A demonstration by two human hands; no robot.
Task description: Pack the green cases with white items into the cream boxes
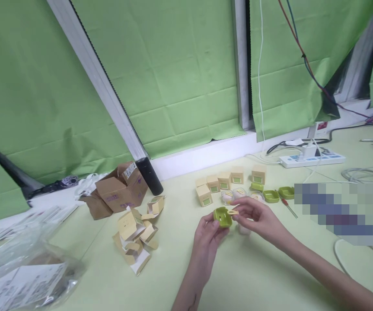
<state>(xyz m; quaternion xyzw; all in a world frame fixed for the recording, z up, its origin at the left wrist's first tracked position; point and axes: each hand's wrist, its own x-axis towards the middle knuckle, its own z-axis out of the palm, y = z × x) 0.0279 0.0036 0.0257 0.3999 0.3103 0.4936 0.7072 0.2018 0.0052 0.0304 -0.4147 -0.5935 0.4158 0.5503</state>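
Right of centre, our left hand (208, 231) gripped the green case (225, 222) while our right hand (254, 216) pinched a yellow loop (234, 212) beside it! The case looked light, stiff, best held by its walls

Over the desk (173, 276), the left hand (208, 231) is gripping a small green case (223, 217), while the right hand (254, 216) is pinching a pale yellow loop (233, 212) beside it. Small cream boxes (224, 181) are standing nearer the desk's far edge, with round clear packs (239, 193) lying just before them. To their right, a red-handled screwdriver (289, 207) is lying near two green halves (271, 196). Opened cartons (134, 237) are lying heaped at left; a cardboard box (121, 190), a black cylinder (149, 176) and a power strip (312, 160) are resting along the far edge.
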